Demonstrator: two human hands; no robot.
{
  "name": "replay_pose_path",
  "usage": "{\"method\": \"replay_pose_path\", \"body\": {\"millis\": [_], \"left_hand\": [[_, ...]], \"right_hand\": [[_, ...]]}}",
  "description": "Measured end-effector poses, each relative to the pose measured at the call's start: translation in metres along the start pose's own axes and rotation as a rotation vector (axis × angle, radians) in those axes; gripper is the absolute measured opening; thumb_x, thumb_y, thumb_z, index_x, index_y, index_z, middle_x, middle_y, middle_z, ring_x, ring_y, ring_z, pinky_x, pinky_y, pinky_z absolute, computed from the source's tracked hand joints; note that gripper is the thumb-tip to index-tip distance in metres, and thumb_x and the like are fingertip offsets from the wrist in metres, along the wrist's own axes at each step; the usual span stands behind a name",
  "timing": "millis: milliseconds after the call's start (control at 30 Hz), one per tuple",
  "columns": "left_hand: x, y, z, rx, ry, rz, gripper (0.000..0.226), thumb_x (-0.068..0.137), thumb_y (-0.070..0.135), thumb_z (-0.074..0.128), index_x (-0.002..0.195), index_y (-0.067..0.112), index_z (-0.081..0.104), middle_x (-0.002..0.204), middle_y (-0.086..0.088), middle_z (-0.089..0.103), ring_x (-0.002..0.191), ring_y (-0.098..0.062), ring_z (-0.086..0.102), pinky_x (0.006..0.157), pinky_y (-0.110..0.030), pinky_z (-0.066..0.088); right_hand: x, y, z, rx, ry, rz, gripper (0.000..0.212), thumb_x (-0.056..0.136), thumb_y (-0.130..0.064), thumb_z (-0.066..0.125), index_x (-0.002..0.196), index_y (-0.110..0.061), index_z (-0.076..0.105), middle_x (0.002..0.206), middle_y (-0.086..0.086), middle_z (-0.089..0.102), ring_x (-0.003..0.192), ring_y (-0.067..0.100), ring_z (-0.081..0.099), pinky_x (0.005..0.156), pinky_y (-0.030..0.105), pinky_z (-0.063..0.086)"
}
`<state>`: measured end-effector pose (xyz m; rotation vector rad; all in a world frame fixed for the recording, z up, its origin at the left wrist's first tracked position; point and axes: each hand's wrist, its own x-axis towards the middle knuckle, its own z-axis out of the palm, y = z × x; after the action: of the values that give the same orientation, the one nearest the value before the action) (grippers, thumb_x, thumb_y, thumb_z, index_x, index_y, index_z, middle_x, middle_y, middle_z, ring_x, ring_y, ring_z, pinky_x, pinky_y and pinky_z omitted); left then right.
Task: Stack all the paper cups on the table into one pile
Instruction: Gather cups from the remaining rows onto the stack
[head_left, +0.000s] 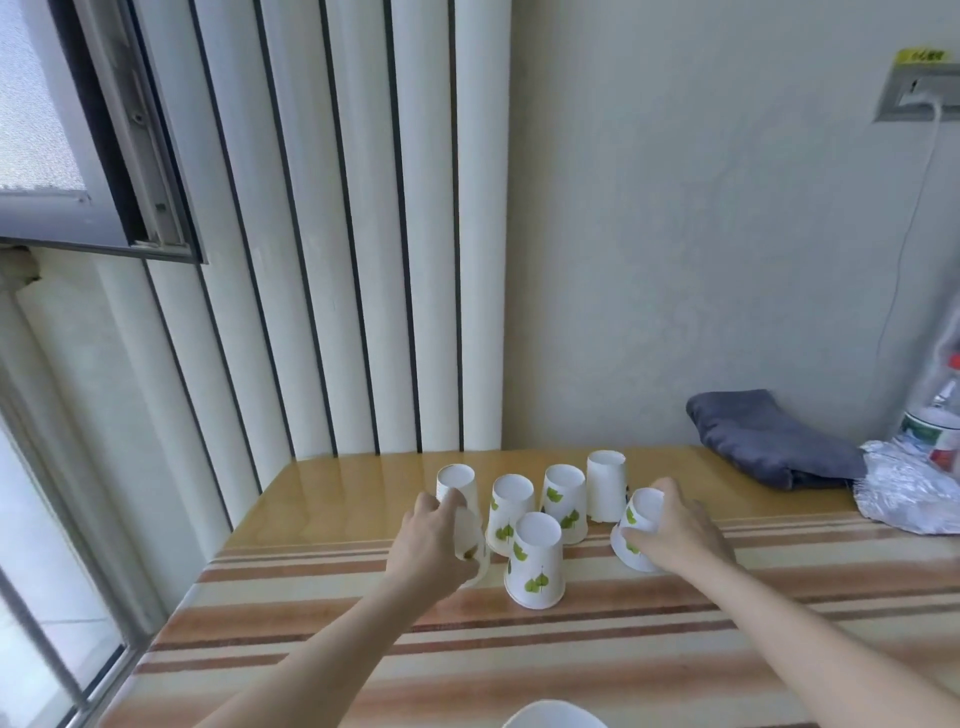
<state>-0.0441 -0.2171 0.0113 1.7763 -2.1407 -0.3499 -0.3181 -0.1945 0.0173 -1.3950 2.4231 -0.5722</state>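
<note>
Several white paper cups with green leaf prints stand upside down on the striped table (571, 654). My left hand (428, 545) is closed around the left front cup (470, 543), just in front of the back left cup (458, 483). My right hand (675, 530) grips the right front cup (640, 525), which leans toward the middle. Between my hands stands the nearest cup (535, 561). Behind it are two more cups (511, 506) (565, 501) and a plain white cup (605, 486) at the back.
A folded dark grey cloth (763, 441) lies at the back right by the wall. Crumpled foil (909, 493) and a plastic bottle (935, 421) sit at the far right. A white rim (553, 714) shows at the bottom edge. A radiator and window are to the left.
</note>
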Motion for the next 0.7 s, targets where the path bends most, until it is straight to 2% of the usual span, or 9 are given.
{"method": "replay_pose_path", "body": {"millis": [67, 133, 200, 300, 367, 467, 567, 633, 700], "left_hand": [[-0.01, -0.006, -0.01, -0.03, 0.002, -0.083, 0.065, 0.07, 0.033, 0.08, 0.119, 0.018, 0.04, 0.111, -0.006, 0.05, 0.096, -0.025, 0.057, 0.077, -0.034, 0.055], [-0.023, -0.014, -0.022, -0.13, 0.012, -0.194, 0.065, 0.067, 0.037, 0.083, 0.109, 0.017, 0.038, 0.102, -0.004, 0.053, 0.084, -0.021, 0.057, 0.06, -0.025, 0.049], [-0.039, -0.024, -0.035, -0.323, 0.021, -0.346, 0.064, 0.067, 0.039, 0.083, 0.105, 0.014, 0.039, 0.097, -0.005, 0.056, 0.079, -0.02, 0.056, 0.054, -0.022, 0.043], [-0.067, -0.036, -0.053, -0.97, -0.024, -0.557, 0.062, 0.07, 0.036, 0.083, 0.111, 0.002, 0.05, 0.107, -0.016, 0.062, 0.084, -0.026, 0.062, 0.066, -0.032, 0.054], [-0.09, -0.036, -0.063, -1.245, -0.055, -0.586, 0.061, 0.076, 0.031, 0.08, 0.118, -0.003, 0.053, 0.11, -0.022, 0.063, 0.088, -0.03, 0.065, 0.069, -0.035, 0.056], [-0.124, -0.021, -0.08, -1.395, -0.071, -0.478, 0.053, 0.075, 0.033, 0.08, 0.109, -0.001, 0.058, 0.113, -0.024, 0.065, 0.096, -0.031, 0.068, 0.085, -0.038, 0.056], [-0.155, 0.006, -0.104, -1.436, -0.07, -0.296, 0.069, 0.072, 0.031, 0.083, 0.124, 0.007, 0.044, 0.117, -0.024, 0.063, 0.1, -0.032, 0.07, 0.095, -0.041, 0.055], [-0.175, 0.028, -0.122, -1.406, -0.058, -0.145, 0.069, 0.08, 0.017, 0.077, 0.129, 0.025, 0.029, 0.113, -0.021, 0.064, 0.099, -0.033, 0.07, 0.094, -0.042, 0.055], [-0.194, 0.049, -0.134, -1.287, -0.082, 0.041, 0.08, 0.082, 0.009, 0.075, 0.135, 0.035, 0.021, 0.112, -0.015, 0.064, 0.102, -0.028, 0.069, 0.081, -0.032, 0.059]], "right_hand": [[-0.01, 0.004, -0.005, -0.011, 0.065, 0.022, 0.056, 0.073, -0.044, 0.069, 0.107, -0.016, 0.034, 0.11, 0.008, 0.053, 0.096, 0.033, 0.059, 0.068, 0.034, 0.044], [-0.02, 0.012, -0.013, 0.122, 0.086, 0.07, 0.059, 0.07, -0.039, 0.073, 0.102, -0.009, 0.033, 0.104, 0.01, 0.054, 0.091, 0.034, 0.061, 0.069, 0.037, 0.05], [-0.035, 0.019, -0.027, 0.49, 0.012, 0.177, 0.058, 0.069, -0.034, 0.077, 0.104, -0.004, 0.042, 0.108, 0.012, 0.057, 0.085, 0.031, 0.063, 0.072, 0.041, 0.059], [-0.071, 0.029, -0.048, 1.164, -0.22, 0.324, 0.039, 0.078, -0.026, 0.074, 0.107, -0.006, 0.057, 0.111, 0.016, 0.062, 0.094, 0.032, 0.065, 0.078, 0.042, 0.057], [-0.1, 0.035, -0.057, 1.43, -0.329, 0.373, 0.033, 0.082, -0.027, 0.068, 0.109, -0.01, 0.057, 0.106, 0.016, 0.063, 0.092, 0.029, 0.064, 0.079, 0.04, 0.053], [-0.145, 0.041, -0.064, 1.63, -0.396, 0.387, 0.034, 0.082, -0.032, 0.065, 0.108, -0.01, 0.059, 0.101, 0.015, 0.065, 0.085, 0.024, 0.062, 0.077, 0.033, 0.048], [-0.184, 0.042, -0.074, 1.709, -0.374, 0.319, 0.033, 0.085, -0.029, 0.064, 0.109, -0.008, 0.058, 0.099, 0.016, 0.063, 0.084, 0.024, 0.058, 0.079, 0.031, 0.048], [-0.206, 0.041, -0.082, 1.709, -0.377, 0.25, 0.033, 0.085, -0.026, 0.065, 0.11, -0.006, 0.058, 0.101, 0.017, 0.061, 0.086, 0.025, 0.058, 0.081, 0.033, 0.048], [-0.223, 0.041, -0.089, 1.681, -0.392, 0.169, 0.035, 0.085, -0.022, 0.065, 0.115, -0.007, 0.056, 0.109, 0.018, 0.06, 0.092, 0.028, 0.061, 0.086, 0.036, 0.052]]}}
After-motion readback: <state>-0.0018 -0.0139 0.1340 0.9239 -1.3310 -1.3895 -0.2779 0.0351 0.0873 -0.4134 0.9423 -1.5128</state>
